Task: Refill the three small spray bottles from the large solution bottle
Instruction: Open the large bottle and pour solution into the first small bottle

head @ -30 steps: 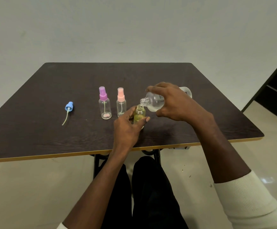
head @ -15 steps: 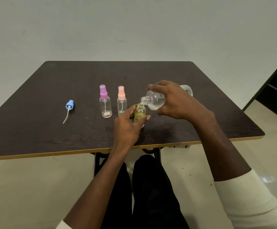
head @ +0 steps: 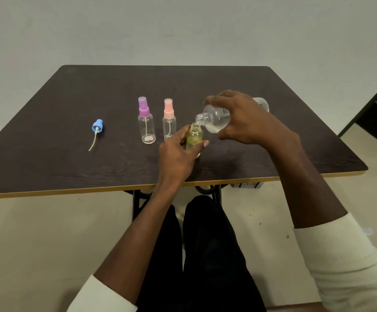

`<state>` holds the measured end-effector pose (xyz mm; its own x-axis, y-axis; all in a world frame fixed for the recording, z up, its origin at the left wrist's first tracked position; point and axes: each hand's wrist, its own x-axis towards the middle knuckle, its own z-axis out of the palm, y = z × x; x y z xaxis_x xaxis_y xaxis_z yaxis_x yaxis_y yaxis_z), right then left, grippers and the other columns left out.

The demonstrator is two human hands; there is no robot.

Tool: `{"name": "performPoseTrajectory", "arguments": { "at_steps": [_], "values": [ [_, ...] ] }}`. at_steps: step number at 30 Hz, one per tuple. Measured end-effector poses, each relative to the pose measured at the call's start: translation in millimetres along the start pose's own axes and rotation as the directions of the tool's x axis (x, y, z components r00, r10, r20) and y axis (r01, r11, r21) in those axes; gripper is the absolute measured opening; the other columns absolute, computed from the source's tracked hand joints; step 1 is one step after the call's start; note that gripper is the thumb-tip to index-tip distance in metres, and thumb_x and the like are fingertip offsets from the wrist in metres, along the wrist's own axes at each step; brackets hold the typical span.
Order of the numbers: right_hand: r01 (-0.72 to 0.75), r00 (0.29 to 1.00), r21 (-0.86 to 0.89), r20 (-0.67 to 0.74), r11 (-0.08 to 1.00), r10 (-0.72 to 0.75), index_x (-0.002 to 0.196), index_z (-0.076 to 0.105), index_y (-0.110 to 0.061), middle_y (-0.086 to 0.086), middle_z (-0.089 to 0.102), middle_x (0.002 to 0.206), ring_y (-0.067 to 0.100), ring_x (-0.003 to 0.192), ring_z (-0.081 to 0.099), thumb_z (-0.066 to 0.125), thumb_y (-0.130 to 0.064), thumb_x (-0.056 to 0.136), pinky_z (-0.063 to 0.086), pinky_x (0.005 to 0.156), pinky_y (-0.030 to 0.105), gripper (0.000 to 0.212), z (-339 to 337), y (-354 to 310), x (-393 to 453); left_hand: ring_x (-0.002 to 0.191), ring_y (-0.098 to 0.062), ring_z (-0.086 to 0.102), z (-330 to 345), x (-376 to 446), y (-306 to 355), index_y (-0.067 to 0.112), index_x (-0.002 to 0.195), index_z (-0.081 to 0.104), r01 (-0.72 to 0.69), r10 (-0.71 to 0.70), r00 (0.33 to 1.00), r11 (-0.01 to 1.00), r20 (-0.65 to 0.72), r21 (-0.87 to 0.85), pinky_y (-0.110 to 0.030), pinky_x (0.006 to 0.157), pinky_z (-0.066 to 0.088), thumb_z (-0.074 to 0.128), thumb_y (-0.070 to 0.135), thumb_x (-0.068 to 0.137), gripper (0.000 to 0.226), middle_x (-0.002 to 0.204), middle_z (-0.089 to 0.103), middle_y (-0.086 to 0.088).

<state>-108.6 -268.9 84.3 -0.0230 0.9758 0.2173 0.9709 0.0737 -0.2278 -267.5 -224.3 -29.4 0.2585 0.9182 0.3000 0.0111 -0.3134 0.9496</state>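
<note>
My right hand (head: 246,121) grips the large clear solution bottle (head: 215,119), tipped on its side with its open neck over the mouth of a small uncapped bottle (head: 194,137). That small bottle stands on the table with yellowish liquid inside, and my left hand (head: 178,154) holds it round its lower part. To the left stand two small clear spray bottles, one with a purple cap (head: 145,122) and one with a pink cap (head: 169,121). A blue spray cap with its dip tube (head: 96,131) lies further left.
The dark brown table (head: 70,167) has a yellow front edge. A white object (head: 261,103) shows behind my right hand. My legs are under the table's front edge. A dark doorway stands at the far right.
The large bottle has stayed tipped over the small bottle. Both hands hold the same places, and only the view has shifted slightly.
</note>
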Motion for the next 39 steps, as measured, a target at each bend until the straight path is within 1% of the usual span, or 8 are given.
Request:
{"name": "performPoseTrajectory", "arguments": {
  "at_steps": [3,8,13,16,20,27,34,39],
  "values": [
    [-0.002,1.000,-0.001,-0.004,1.000,0.002,0.141,0.049,-0.023,0.002,0.053,0.136,0.022,0.120,0.050,0.081,-0.020,0.068,0.037,0.093,0.032,0.079,0.7,0.3,0.0,0.096,-0.011,0.073,-0.7,-1.6,2.7,0.022,0.122,0.070,-0.006,0.006,1.000,1.000,-0.003,0.003,-0.041,0.091,0.060,0.084,0.021,0.082,0.042,0.101,0.077,0.007],
    [-0.008,1.000,-0.001,0.003,1.000,0.008,0.142,0.047,-0.024,0.002,0.052,0.137,0.022,0.122,0.049,0.082,-0.019,0.069,0.039,0.096,0.035,0.081,-0.7,-1.1,-0.7,0.096,-0.012,0.073,-0.5,-2.0,3.4,0.035,0.114,0.068,-0.005,0.005,1.000,1.000,0.006,0.006,-0.043,0.092,0.060,0.084,0.020,0.082,0.039,0.099,0.076,0.009],
    [-0.002,1.000,-0.010,0.001,1.000,0.002,0.141,0.048,-0.023,0.002,0.052,0.136,0.022,0.121,0.050,0.081,-0.019,0.069,0.039,0.096,0.036,0.079,-1.5,-1.8,-0.8,0.097,-0.011,0.073,-0.2,-1.8,2.9,0.033,0.117,0.069,0.000,0.000,1.000,1.000,-0.002,0.003,-0.042,0.092,0.060,0.085,0.021,0.081,0.041,0.099,0.077,0.009],
    [-0.003,1.000,-0.014,0.004,1.000,0.003,0.142,0.047,-0.023,0.002,0.052,0.137,0.022,0.122,0.049,0.081,-0.020,0.070,0.040,0.098,0.037,0.080,-1.4,-1.5,-0.7,0.098,-0.009,0.073,0.0,-2.0,2.6,0.024,0.122,0.070,-0.001,0.001,1.000,1.000,-0.012,0.016,-0.038,0.092,0.060,0.085,0.022,0.081,0.044,0.101,0.076,0.009],
    [-0.003,1.000,-0.016,0.002,1.000,0.003,0.142,0.047,-0.023,0.002,0.052,0.136,0.022,0.121,0.049,0.081,-0.020,0.069,0.040,0.097,0.036,0.080,-1.2,-0.8,0.3,0.099,-0.011,0.073,0.1,-1.0,0.5,0.018,0.125,0.070,0.009,-0.008,1.000,1.000,-0.011,0.012,-0.041,0.093,0.060,0.085,0.022,0.081,0.047,0.104,0.077,0.006],
    [0.001,1.000,-0.026,0.007,1.000,-0.001,0.142,0.047,-0.023,0.002,0.052,0.136,0.023,0.121,0.049,0.080,-0.020,0.069,0.039,0.097,0.037,0.080,-1.5,-1.3,0.8,0.100,-0.012,0.073,0.0,-0.5,-1.0,0.019,0.126,0.069,0.009,-0.008,1.000,1.000,-0.013,0.022,-0.044,0.093,0.060,0.085,0.026,0.080,0.049,0.106,0.077,0.005],
    [0.002,1.000,-0.033,0.019,0.999,-0.001,0.144,0.045,-0.022,0.003,0.051,0.139,0.023,0.124,0.047,0.080,-0.019,0.071,0.038,0.100,0.038,0.081,-4.4,-3.7,0.9,0.101,-0.013,0.073,-0.5,-0.2,-0.2,0.029,0.121,0.069,-0.001,0.001,1.000,1.000,0.008,0.008,-0.046,0.094,0.059,0.084,0.025,0.081,0.043,0.104,0.077,0.005],
    [0.003,1.000,-0.038,0.020,0.999,-0.002,0.143,0.045,-0.023,0.004,0.050,0.140,0.024,0.125,0.047,0.081,-0.020,0.071,0.037,0.100,0.038,0.081,-4.5,-3.8,1.0,0.101,-0.013,0.073,-0.9,0.3,-1.5,0.021,0.121,0.071,-0.008,0.008,1.000,1.000,0.012,0.024,-0.046,0.093,0.059,0.083,0.026,0.082,0.041,0.104,0.077,0.005]
  ]
}}
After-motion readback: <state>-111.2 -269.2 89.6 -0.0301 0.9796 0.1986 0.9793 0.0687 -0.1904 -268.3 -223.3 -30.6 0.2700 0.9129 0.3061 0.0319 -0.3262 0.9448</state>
